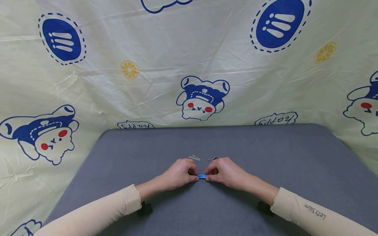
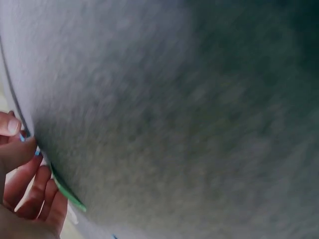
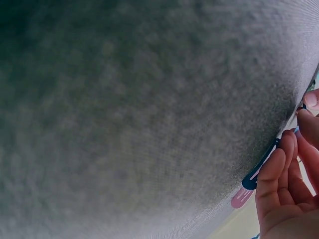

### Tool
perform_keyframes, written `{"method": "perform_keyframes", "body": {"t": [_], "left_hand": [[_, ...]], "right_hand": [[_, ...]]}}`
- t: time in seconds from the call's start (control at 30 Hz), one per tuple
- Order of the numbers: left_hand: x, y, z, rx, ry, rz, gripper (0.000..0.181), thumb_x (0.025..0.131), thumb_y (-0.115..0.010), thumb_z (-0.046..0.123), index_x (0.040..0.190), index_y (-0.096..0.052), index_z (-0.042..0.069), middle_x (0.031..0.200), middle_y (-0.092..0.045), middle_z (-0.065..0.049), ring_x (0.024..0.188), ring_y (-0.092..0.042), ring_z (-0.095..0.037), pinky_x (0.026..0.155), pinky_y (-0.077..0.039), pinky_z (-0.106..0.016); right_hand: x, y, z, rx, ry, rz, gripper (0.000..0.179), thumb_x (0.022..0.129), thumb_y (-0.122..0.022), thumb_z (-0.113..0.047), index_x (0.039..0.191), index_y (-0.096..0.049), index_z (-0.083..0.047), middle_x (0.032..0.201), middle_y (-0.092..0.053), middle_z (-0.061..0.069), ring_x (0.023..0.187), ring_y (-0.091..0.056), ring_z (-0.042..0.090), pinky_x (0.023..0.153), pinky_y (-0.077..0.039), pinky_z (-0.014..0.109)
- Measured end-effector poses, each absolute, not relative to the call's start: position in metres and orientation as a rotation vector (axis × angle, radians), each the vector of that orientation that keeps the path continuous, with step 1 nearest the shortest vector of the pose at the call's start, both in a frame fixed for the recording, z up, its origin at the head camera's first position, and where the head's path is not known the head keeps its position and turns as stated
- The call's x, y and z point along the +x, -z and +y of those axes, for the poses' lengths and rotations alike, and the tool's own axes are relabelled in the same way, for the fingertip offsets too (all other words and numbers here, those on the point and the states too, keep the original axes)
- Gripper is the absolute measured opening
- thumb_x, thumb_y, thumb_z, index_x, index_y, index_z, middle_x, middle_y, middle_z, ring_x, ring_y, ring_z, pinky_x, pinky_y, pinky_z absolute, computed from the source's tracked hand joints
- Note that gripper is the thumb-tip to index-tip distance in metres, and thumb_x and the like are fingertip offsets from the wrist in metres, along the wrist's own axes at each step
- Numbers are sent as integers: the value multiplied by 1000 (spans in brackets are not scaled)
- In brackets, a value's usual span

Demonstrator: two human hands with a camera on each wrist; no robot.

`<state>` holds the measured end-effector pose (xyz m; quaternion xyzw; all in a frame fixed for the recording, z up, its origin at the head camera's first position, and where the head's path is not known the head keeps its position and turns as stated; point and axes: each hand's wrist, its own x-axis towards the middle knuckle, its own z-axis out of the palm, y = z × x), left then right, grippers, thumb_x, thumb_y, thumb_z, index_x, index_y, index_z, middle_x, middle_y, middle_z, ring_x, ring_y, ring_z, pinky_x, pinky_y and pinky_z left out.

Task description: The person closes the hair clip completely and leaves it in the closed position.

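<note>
Both hands meet over the middle of the grey table. Between their fingertips is a small, narrow, shiny bright blue thing [image 1: 202, 176], its exact kind too small to tell. My left hand [image 1: 183, 172] pinches its left end with thumb and fingers, and my right hand [image 1: 228, 173] pinches its right end. In the left wrist view the left hand [image 2: 32, 194] has a flat green piece [image 2: 70, 194] lying beside its fingers. The right wrist view shows the right hand [image 3: 284, 199] next to a dark blue hair clip [image 3: 258, 169] and a pink hair clip [image 3: 241, 198].
Just beyond the hands, a thin pale clip-like thing [image 1: 194, 158] lies on the grey table [image 1: 165, 144]. A bit of blue [image 1: 156, 177] shows behind the left wrist. A printed cloth [image 1: 165, 42] hangs behind the table.
</note>
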<state>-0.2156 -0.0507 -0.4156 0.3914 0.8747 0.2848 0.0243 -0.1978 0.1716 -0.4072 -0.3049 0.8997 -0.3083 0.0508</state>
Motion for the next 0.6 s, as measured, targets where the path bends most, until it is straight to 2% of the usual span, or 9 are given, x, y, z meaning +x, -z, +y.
{"method": "perform_keyframes", "body": {"t": [0.2,0.6], "left_hand": [[-212,420,-50,1143,-910,2738,7,81,-80,13,77,-74,14,77,-55,13,75,-50,-6,67,-42,-20],[-207,423,-52,1168,-956,2776,5,80,-81,14,80,-76,12,80,-58,9,79,-54,-9,70,-43,-21]], "right_hand": [[-197,409,171,-953,896,2779,7,82,-80,-16,89,-77,-16,78,-63,-17,67,-51,1,59,-44,23],[-195,409,169,-979,816,2816,7,83,-80,-16,89,-77,-17,80,-62,-16,67,-51,1,59,-44,22]]}}
